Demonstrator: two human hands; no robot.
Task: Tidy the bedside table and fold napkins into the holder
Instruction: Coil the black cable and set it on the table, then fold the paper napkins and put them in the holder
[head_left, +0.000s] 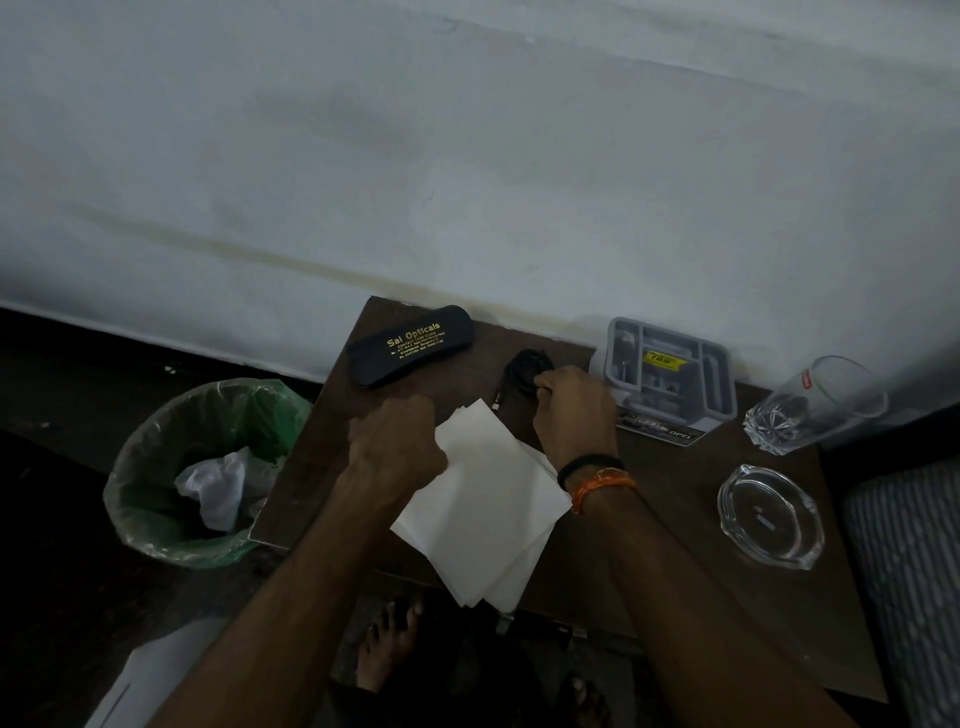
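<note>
Several white napkins (483, 499) lie in a loose, fanned stack at the middle of the bedside table (675, 519), their near corners hanging over its front edge. None of them looks folded yet, and none sits in the grey compartmented holder (670, 374), which stands at the back of the table against the wall, just right of the hands.

At the stack's far left corner the left hand (400, 441) is curled, and it seems to pinch the edge of the top napkin, though the fingertips are hidden under the knuckles. Behind the stack the right hand (574, 410), with dark and orange bands at the wrist, has its fingers closed round a small black coiled object (525, 371); what that object is cannot be made out.

Farther out, a black spectacle case (413, 345) rests at the table's back left, a drinking glass (815, 405) lies tipped on its side at the back right, and a clear glass ashtray (770, 517) sits nearer on the right. Beside the table on the floor, a bin with a green liner (208, 467) holds crumpled white paper.

By my reading the tidying is partly done and the napkin folding has barely begun: every napkin remains to fold and slot in, and the glass wants standing up.
</note>
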